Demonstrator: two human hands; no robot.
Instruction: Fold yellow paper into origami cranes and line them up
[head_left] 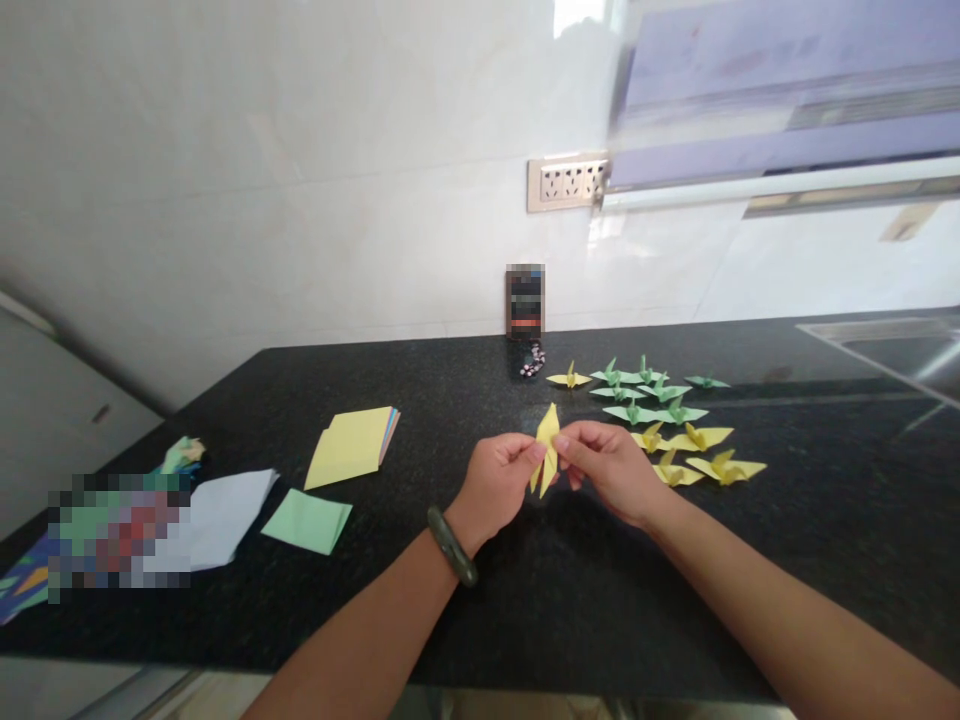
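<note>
Both of my hands pinch one partly folded yellow paper piece (pixel 547 440) above the black counter (pixel 450 580). My left hand (pixel 501 480), with a dark green bangle (pixel 451 545) on the wrist, grips its left side. My right hand (pixel 611 465) grips its right side with closed fingers. Just right of my hands lie several finished yellow paper cranes (pixel 701 455), and beyond them several green paper cranes (pixel 645 392).
A stack of yellow-topped paper squares (pixel 352 445) lies to the left, with a green sheet (pixel 307 520) and a white sheet (pixel 225 510) nearer the edge. A small dark box (pixel 525 300) stands against the wall under a socket strip (pixel 566 182). A sink (pixel 892 345) is at the far right.
</note>
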